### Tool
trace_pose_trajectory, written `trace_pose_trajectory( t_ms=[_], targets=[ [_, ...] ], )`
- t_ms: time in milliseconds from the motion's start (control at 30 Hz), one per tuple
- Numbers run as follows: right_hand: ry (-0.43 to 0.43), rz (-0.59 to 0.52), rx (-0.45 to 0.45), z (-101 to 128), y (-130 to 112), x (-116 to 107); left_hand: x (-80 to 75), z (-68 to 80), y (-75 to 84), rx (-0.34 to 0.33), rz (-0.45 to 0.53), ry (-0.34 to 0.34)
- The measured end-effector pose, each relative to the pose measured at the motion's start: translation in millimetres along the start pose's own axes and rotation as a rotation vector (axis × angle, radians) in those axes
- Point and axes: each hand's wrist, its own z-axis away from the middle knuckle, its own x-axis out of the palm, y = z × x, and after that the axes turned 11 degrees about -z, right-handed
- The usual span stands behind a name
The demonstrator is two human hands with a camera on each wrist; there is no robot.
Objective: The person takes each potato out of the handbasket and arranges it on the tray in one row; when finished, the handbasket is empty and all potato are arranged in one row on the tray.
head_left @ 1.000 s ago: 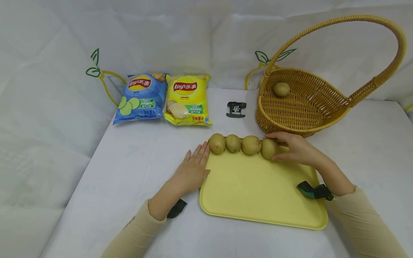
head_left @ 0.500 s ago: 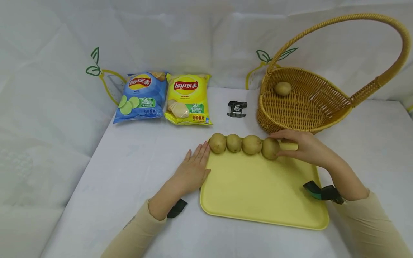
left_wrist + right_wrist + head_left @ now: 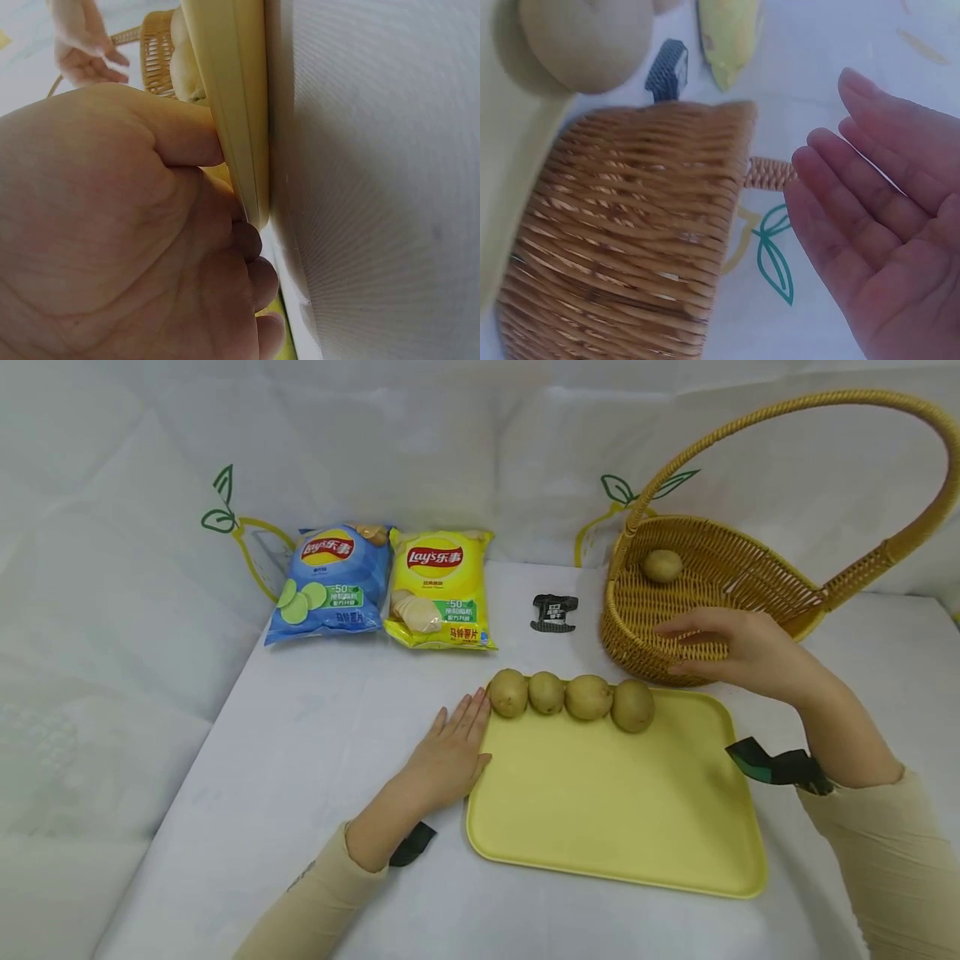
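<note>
Several kiwis stand in a row along the far edge of a yellow tray [image 3: 607, 810]; the rightmost kiwi [image 3: 633, 706] sits apart from any hand. My left hand [image 3: 447, 758] rests at the tray's left edge with straight fingers, fingertips right by the leftmost kiwi [image 3: 508, 693]. In the left wrist view, the thumb of that left hand [image 3: 127, 225] lies against the tray rim [image 3: 232, 97]. My right hand [image 3: 757, 652], holding nothing, hovers over the front rim of a wicker basket [image 3: 637, 652]. One kiwi [image 3: 663, 566] lies inside it. The right wrist view shows that hand's [image 3: 900, 225] fingers loosely extended beside the basket [image 3: 630, 232].
A blue chip bag [image 3: 330, 581] and a yellow chip bag [image 3: 438, 589] lie side by side at the back left. Between them and the basket is a small black packet [image 3: 554, 612]. The basket's tall handle [image 3: 862, 397] arches up at the right.
My right hand has let go of the rightmost kiwi and moved up and right, from the tray to over the basket rim. The left hand has stayed at the tray edge.
</note>
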Motion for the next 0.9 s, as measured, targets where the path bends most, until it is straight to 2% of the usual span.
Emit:
trace_pose_trajectory(
  t_ms=[267,433,533,700,900],
  targets=[
    [-0.029,0.051,0.130,-33.0,5.4,-25.2,-0.9,0.2,-1.4,0.001,-0.008,0.008],
    [-0.070,-0.034,0.284,-52.5,17.2,-38.5,-2.1,-0.2,-1.5,-0.002,-0.004,0.001],
    [-0.084,-0.071,0.347,-61.9,25.2,-43.4,-2.9,-0.7,-1.0,-0.003,0.003,-0.007],
    [-0.097,-0.043,0.373,-73.0,41.4,-48.9,-1.5,-1.6,-0.5,-0.004,-0.004,-0.006],
    [-0.073,-0.068,0.399,-84.6,64.1,-54.5,-0.3,-0.6,0.1,-0.002,-0.009,-0.006]
  ],
)
